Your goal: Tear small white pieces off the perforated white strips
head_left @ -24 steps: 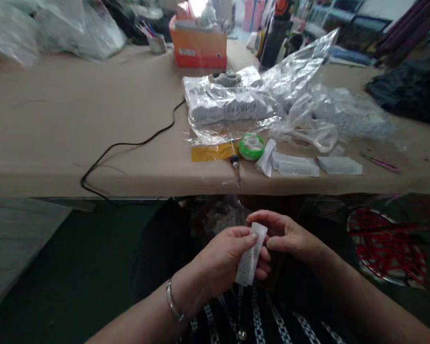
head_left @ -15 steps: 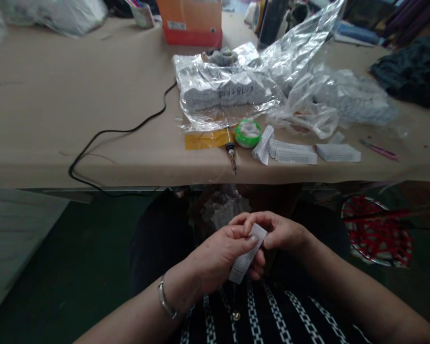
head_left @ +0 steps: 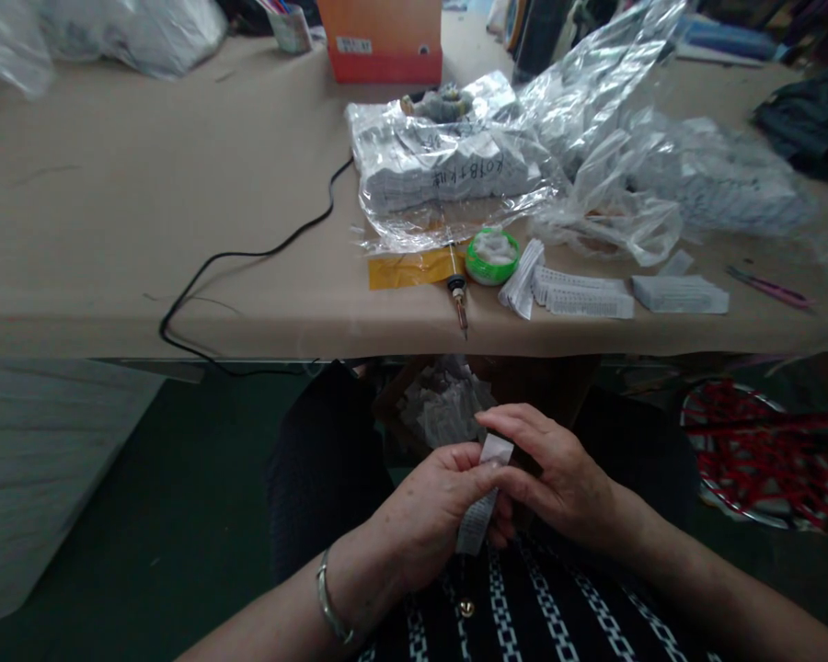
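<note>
Above my lap, my left hand (head_left: 438, 501) pinches a narrow white printed label (head_left: 479, 519) between thumb and fingers. The label slants upward, its top end showing past my thumb. My right hand (head_left: 558, 469) is beside it, fingers stretched out and apart, its thumb tip against the label near my left thumb. Whether that thumb presses on anything else is hidden. On the table's front edge lie a fanned bundle of labels (head_left: 523, 280), a row of labels (head_left: 583, 294) and a label stack (head_left: 681, 294). A soldering-iron-like tool (head_left: 458, 294) points toward me.
A green-rimmed tub (head_left: 492, 257) with white contents stands by yellow tape (head_left: 407, 270). Behind are plastic-wrapped bundles (head_left: 448, 175) and an orange box (head_left: 383, 41). A black cord (head_left: 269, 251) hangs over the edge. Pink-handled snips (head_left: 773, 287) lie right; below, white scraps (head_left: 448, 405) and a red-filled basket (head_left: 759, 455).
My right hand has loosened from its pinch at the label's upper end; its fingers have spread and its thumb has moved toward my left thumb. The camera view has shifted slightly.
</note>
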`<state>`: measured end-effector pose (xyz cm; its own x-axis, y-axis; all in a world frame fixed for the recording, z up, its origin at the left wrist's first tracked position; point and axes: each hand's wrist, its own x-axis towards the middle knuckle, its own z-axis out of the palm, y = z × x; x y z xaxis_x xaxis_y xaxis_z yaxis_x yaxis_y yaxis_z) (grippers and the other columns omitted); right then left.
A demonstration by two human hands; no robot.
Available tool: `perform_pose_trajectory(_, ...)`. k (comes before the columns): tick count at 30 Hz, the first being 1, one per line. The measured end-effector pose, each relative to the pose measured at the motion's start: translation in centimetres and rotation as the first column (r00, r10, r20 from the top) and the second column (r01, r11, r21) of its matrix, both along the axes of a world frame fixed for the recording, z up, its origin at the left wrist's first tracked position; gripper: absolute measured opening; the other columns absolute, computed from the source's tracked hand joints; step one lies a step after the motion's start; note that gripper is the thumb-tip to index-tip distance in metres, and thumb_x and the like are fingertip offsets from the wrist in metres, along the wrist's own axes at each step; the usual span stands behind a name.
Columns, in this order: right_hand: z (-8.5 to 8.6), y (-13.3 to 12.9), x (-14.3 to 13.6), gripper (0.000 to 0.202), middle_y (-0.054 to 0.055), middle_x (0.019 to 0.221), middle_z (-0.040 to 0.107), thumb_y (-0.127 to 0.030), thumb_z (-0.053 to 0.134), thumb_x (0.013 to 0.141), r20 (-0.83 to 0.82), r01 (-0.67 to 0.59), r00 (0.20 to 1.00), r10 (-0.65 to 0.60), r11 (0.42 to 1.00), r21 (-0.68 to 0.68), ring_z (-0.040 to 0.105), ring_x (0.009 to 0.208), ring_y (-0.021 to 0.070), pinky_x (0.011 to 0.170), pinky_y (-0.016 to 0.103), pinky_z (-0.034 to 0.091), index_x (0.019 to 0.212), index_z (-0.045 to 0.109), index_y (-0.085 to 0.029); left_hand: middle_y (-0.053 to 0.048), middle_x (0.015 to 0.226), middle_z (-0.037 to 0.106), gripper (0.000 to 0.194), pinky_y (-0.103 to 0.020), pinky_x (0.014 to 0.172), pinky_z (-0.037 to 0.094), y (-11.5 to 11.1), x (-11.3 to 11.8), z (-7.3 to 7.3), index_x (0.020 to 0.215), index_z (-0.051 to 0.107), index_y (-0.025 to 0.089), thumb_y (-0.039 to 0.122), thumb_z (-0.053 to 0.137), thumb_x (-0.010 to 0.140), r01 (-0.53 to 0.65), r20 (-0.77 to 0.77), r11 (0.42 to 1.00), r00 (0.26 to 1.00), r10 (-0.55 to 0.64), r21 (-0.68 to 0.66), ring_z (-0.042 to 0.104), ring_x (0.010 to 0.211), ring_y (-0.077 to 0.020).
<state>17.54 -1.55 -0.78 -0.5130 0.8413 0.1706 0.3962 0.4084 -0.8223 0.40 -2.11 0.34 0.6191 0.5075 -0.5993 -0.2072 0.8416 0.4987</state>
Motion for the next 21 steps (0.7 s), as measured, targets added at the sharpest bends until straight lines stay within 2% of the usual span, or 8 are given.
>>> perform_pose_trajectory(4,0.1,-0.6,-0.2,0.034,0.012,0.114,0.057,-0.035,0.045,0.098,0.087,-0.033,0.996,0.025,0.996,0.088,0.051,0.107,0.026,0.093,0.041,0.044,0.124,0.052,-0.014,-0.001,0.058,0.057,0.021,-0.018,0.05,0.041,-0.3,0.1,-0.1,0.077,0.061,0.011,0.031,0.059,0.081,-0.026,0.011,1.0,1.0,0.026,-0.011,0.053,0.049,-0.008)
perform_pose_trajectory(9,-0.4,-0.9,-0.4,0.045,0.013,0.119,0.055,-0.038,0.044,0.098,0.06,0.01,0.998,-0.016,0.996,0.094,0.051,0.11,0.026,0.093,0.041,0.044,0.136,0.04,-0.015,-0.001,0.061,0.058,0.026,-0.018,0.05,0.041,-0.4,-0.1,-0.5,0.085,0.061,0.011,0.036,0.058,0.083,-0.077,0.041,0.997,0.996,0.077,-0.01,0.053,0.05,-0.0075)
perform_pose_trajectory(12,-0.5,-1.0,-0.6,0.046,0.012,0.12,0.056,-0.038,0.047,0.097,0.055,-0.004,0.999,0.001,0.999,0.046,0.052,0.109,0.026,0.093,0.041,0.045,0.138,0.039,-0.017,-0.002,0.063,0.059,0.026,-0.018,0.051,0.041,-0.4,-0.2,-0.6,0.091,0.061,0.012,0.036,0.057,0.084,-0.102,0.028,0.995,0.994,0.102,-0.001,0.053,0.051,-0.0076)
perform_pose_trajectory(14,-0.5,-0.9,-0.8,0.046,0.011,0.119,0.057,-0.037,0.048,0.096,0.003,0.033,0.999,-0.033,0.999,-0.011,0.053,0.108,0.0251,0.093,0.04,0.044,0.137,0.04,-0.019,0.0,0.062,0.057,0.024,-0.019,0.051,0.039,-0.4,-0.2,-0.7,0.085,0.06,0.012,0.036,0.057,0.084,-0.116,0.025,0.993,0.993,0.116,0.016,0.052,0.052,-0.0078)
perform_pose_trajectory(16,-0.5,-0.5,-1.0,0.041,0.008,0.113,0.06,-0.036,0.051,0.095,-0.086,0.109,0.989,-0.12,0.986,-0.128,0.057,0.101,0.023,0.09,0.037,0.046,0.132,0.045,-0.021,0.0,0.06,0.053,0.025,-0.02,0.052,0.038,-0.3,-0.2,-0.8,0.074,0.056,0.013,0.036,0.056,0.084,-0.146,0.02,0.986,0.989,0.145,0.078,0.05,0.052,-0.0081)
perform_pose_trajectory(19,-0.6,0.3,-1.5,0.02,0.002,0.088,0.064,-0.034,0.055,0.092,-0.217,0.139,0.947,-0.239,0.909,-0.393,0.062,0.077,0.0173,0.07,0.027,0.051,0.109,0.057,-0.022,0.0,0.059,0.052,0.029,-0.022,0.055,0.037,0.0,-0.2,-0.9,0.065,0.051,0.014,0.035,0.051,0.086,-0.198,-0.039,0.951,0.976,0.213,0.238,0.047,0.054,-0.0087)
perform_pose_trajectory(21,-0.8,0.9,-1.9,0.013,0.001,0.085,0.062,-0.034,0.058,0.091,-0.285,0.119,0.919,-0.274,0.879,-0.462,0.061,0.074,0.0161,0.065,0.025,0.05,0.096,0.059,-0.021,0.0,0.058,0.051,0.03,-0.023,0.056,0.037,0.2,-0.1,-1.0,0.066,0.051,0.014,0.034,0.049,0.088,-0.218,-0.104,0.922,0.959,0.263,0.319,0.046,0.055,-0.0092)
